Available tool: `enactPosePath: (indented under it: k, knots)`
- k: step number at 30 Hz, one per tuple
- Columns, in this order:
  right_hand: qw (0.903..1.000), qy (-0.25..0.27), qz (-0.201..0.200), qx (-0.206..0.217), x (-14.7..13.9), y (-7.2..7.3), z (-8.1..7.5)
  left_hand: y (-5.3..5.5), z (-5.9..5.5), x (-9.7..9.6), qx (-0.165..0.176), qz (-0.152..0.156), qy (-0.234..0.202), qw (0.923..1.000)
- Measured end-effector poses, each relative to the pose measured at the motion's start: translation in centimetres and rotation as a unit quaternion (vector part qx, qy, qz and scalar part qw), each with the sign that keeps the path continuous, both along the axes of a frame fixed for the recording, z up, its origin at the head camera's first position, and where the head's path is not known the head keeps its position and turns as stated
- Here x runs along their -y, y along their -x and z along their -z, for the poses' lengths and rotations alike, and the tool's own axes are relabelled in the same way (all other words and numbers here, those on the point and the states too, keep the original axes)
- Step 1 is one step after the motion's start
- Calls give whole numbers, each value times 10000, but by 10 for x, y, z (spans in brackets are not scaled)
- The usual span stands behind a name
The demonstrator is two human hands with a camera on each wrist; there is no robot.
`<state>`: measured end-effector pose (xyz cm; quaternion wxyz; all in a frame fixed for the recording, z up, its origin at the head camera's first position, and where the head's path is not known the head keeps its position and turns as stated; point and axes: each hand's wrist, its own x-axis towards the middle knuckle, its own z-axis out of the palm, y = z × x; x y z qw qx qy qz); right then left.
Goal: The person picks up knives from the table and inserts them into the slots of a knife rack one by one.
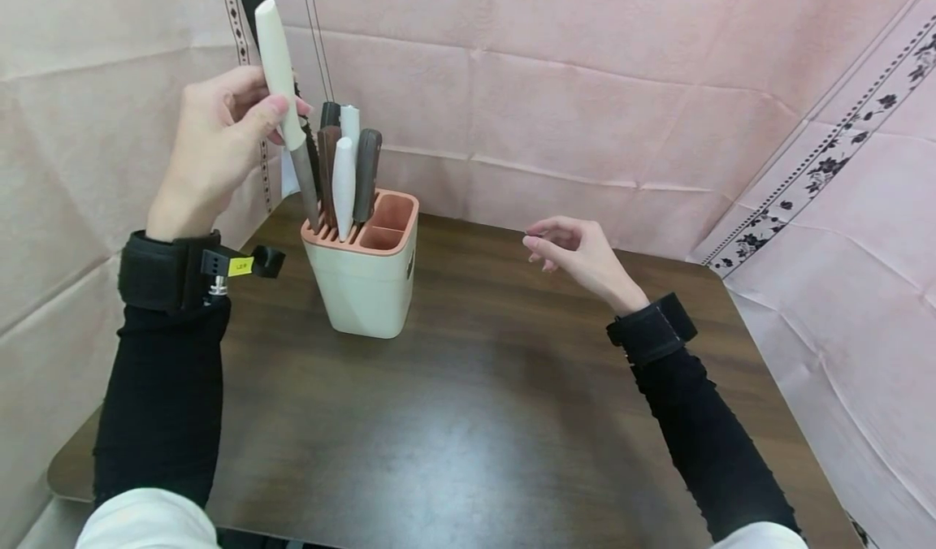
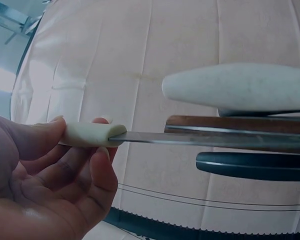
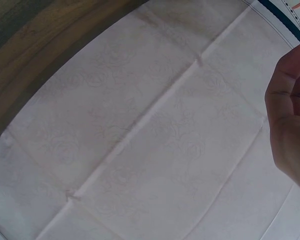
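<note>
My left hand [image 1: 219,131] pinches the pale cream handle of a knife [image 1: 274,54] between thumb and fingers. The knife stands nearly upright, its blade [image 2: 160,138] running down into a slot at the left side of the knife holder [image 1: 361,289]. That holder is pale green with an orange slotted top. Other knives stand in it: white-handled [image 1: 344,183], brown-handled [image 1: 327,171] and dark grey-handled [image 1: 368,167]. Over the table's far side hovers my right hand [image 1: 574,252], fingers loosely bent, with nothing visible in its grasp; only part of the hand [image 3: 292,110] shows in the right wrist view.
The holder stands at the far left of a dark brown wooden table [image 1: 468,419]. At its right side are two open compartments [image 1: 387,216]. Pink patterned cloth [image 1: 556,102] hangs behind the table and along both sides.
</note>
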<state>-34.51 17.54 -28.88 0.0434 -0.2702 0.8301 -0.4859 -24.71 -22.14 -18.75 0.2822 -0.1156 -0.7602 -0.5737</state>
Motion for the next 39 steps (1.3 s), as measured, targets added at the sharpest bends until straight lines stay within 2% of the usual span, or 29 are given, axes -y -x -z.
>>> enactPosePath:
  k: [5, 9, 17, 24, 29, 32, 39]
  knots:
    - [10000, -44, -20, -3, 1, 0, 2, 2, 1, 5, 95, 226, -396, 9989]
    - [10000, -15, -11, 34, 1, 0, 3, 4, 2, 8, 130, 215, -480, 9985]
    - [10000, 8, -30, 38, 0, 2, 6, 9, 5, 12, 272, 6, -352, 9990]
    - [9999, -4, 30, 140, -1, 4, 8, 14, 8, 12, 303, -217, -32, 9993]
    - [9997, -30, 90, 209, 0, 3, 8, 16, 8, 12, 228, -123, -135, 9996]
    - [9997, -51, 93, 238, 1, 0, 5, 15, 7, 13, 249, -111, -181, 9995]
    - [9993, -202, 173, 256, 6, -18, -12, 15, 7, 14, 380, -170, -186, 9990]
